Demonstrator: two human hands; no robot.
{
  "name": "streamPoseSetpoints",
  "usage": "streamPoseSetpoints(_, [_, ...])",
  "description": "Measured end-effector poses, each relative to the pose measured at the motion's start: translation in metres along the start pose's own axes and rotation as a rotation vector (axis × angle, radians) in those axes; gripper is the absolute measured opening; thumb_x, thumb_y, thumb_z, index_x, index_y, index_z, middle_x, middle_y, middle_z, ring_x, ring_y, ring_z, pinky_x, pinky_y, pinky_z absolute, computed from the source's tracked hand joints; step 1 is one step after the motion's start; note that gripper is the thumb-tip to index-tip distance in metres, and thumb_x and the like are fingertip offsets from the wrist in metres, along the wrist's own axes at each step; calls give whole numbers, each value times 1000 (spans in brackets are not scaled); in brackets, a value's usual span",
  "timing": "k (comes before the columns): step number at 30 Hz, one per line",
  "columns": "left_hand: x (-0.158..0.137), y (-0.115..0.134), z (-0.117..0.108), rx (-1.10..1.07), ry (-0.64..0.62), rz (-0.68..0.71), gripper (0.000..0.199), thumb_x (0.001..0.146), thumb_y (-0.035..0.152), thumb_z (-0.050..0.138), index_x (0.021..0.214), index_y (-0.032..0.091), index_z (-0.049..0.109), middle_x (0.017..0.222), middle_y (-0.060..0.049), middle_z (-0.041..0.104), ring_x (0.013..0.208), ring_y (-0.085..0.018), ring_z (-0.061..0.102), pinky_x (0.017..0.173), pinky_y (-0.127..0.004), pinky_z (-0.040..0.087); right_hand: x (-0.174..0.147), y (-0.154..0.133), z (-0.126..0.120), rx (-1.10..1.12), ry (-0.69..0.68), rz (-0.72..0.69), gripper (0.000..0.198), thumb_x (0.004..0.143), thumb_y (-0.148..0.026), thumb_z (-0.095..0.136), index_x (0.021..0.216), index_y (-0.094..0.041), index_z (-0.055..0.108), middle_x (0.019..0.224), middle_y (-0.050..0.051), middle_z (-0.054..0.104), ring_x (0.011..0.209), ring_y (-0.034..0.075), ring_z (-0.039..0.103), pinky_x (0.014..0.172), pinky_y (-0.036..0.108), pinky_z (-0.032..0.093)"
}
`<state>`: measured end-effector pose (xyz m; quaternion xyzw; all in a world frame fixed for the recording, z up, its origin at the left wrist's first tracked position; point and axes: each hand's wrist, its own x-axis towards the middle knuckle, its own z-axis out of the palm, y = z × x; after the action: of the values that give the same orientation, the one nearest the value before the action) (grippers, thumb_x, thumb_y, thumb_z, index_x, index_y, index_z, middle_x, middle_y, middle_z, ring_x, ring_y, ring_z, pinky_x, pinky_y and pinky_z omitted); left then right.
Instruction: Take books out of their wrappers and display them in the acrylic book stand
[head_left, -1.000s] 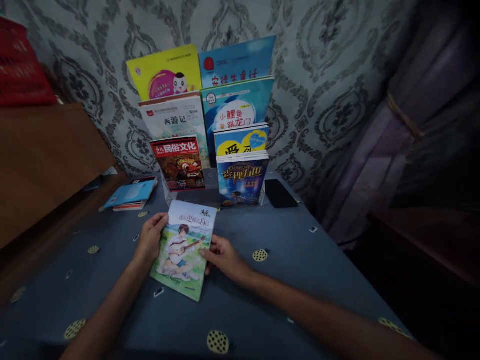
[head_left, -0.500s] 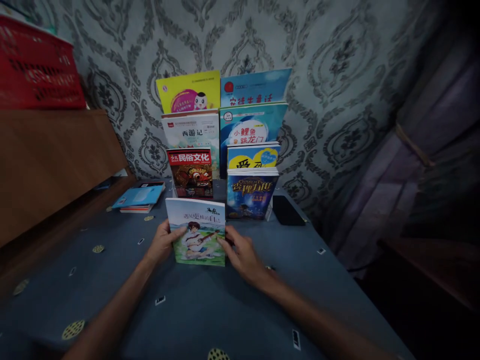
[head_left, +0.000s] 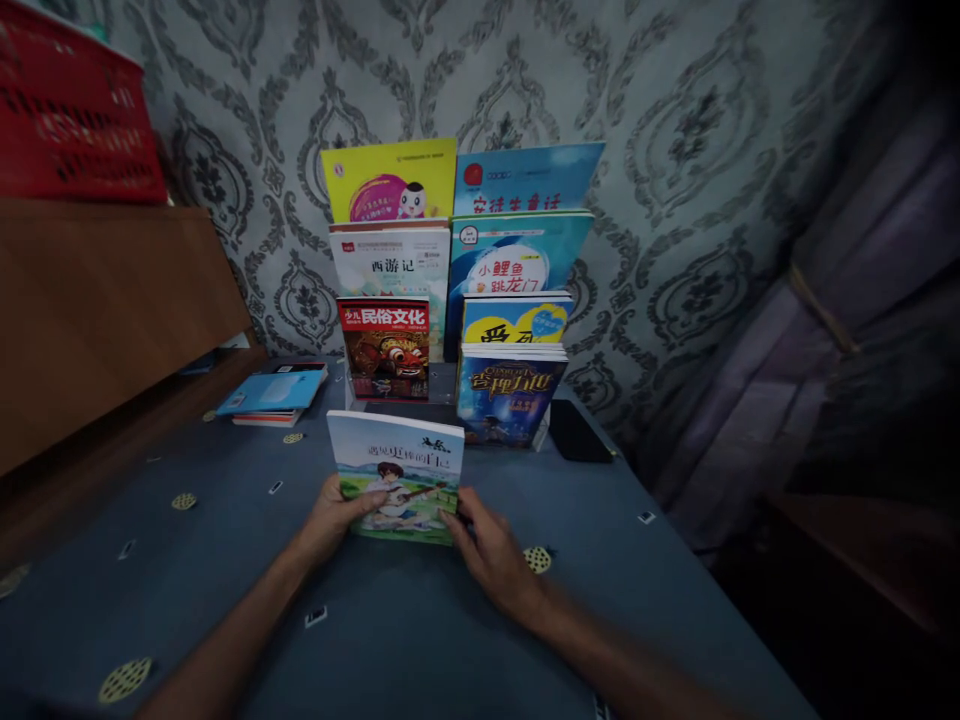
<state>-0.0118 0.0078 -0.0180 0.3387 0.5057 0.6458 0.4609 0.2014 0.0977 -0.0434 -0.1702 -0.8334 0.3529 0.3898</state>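
Between my hands is a thin book [head_left: 405, 500] with a guitar player on its cover, its front towards me and tilted back. My left hand [head_left: 337, 515] grips its left edge, thumb across the cover. On the right edge, my right hand [head_left: 491, 545] is closed, thumb in front and fingers behind. Beyond it, books stand in tiers on a rack: a red-topped book [head_left: 386, 345] at left, a dark blue book [head_left: 510, 395] at right, and a white book [head_left: 390, 260], a teal book [head_left: 525, 250], a yellow book [head_left: 386, 180] and a blue book [head_left: 525, 175] behind.
Several books lie in a small pile [head_left: 270, 393] on the left of the blue tablecloth [head_left: 405, 640]. A flat black object [head_left: 580, 432] lies right of the rack. A wooden cabinet [head_left: 112, 320] bears a red basket [head_left: 75, 125]. A curtain [head_left: 817, 330] hangs at right.
The held book has come slightly down and towards me, and leans back more. A gap now shows between it and the red-topped book. The view has shifted a little.
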Motion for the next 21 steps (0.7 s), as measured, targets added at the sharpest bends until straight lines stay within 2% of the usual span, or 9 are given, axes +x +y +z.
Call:
streamPoseSetpoints(8, [1,-3,-3,-1,-18,17,50,56,41,94,95,14,79,97,-10,81,86,-27,76,84,-40,62,1,-4,-1,30,-23,-13,7,102,-24,45,102,-25,52,94,4,72,83,18,72,68,23,53])
streamPoseSetpoints(14, [2,-4,-3,2,4,14,51,53,41,95,93,14,79,96,-10,81,82,-26,76,80,-38,62,0,0,1,41,-20,15,12,103,-27,45,105,-24,55,96,6,73,84,20,71,72,26,55])
streamPoseSetpoints(21, [5,0,-11,96,-31,1,55,59,45,93,102,15,76,104,-12,80,92,-30,76,85,-41,61,2,-2,-2,69,-43,61,20,104,-32,45,114,-23,59,102,7,73,91,20,71,77,27,56])
